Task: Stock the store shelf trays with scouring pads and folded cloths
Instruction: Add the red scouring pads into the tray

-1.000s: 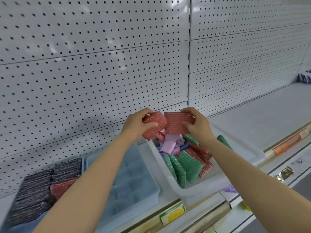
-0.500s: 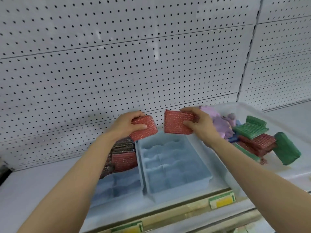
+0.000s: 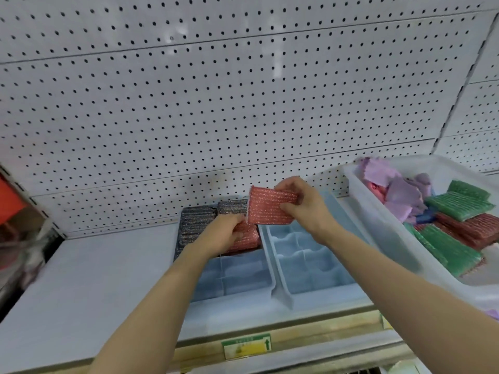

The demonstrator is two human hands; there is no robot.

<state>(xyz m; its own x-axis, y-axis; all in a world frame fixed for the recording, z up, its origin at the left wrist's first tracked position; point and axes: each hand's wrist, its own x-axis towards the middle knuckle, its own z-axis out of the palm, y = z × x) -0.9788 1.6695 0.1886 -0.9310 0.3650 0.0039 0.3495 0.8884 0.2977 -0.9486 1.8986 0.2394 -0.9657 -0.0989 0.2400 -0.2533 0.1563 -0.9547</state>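
Observation:
My right hand (image 3: 302,209) grips a red scouring pad (image 3: 267,209) in the air above the back of two light blue divided trays. My left hand (image 3: 226,233) is down in the left blue tray (image 3: 243,276), holding a second red scouring pad (image 3: 247,238) against the red ones stored there. Dark grey scouring pads (image 3: 197,225) fill the back left of that tray. The right blue tray (image 3: 310,265) holds nothing in its compartments. A white bin (image 3: 383,225) on the right holds green pads (image 3: 459,201), red pads (image 3: 472,228) and lilac folded cloths (image 3: 399,193).
A white pegboard wall (image 3: 216,103) rises behind the shelf. The bare white shelf surface (image 3: 81,279) stretches to the left of the trays. A yellow and green price label (image 3: 245,346) sits on the shelf's front rail. An orange item (image 3: 10,203) shows at the far left.
Both hands carried the red pads left from the white bin. My left hand has dropped into the left tray with its pad; my right hand holds its pad above the trays.

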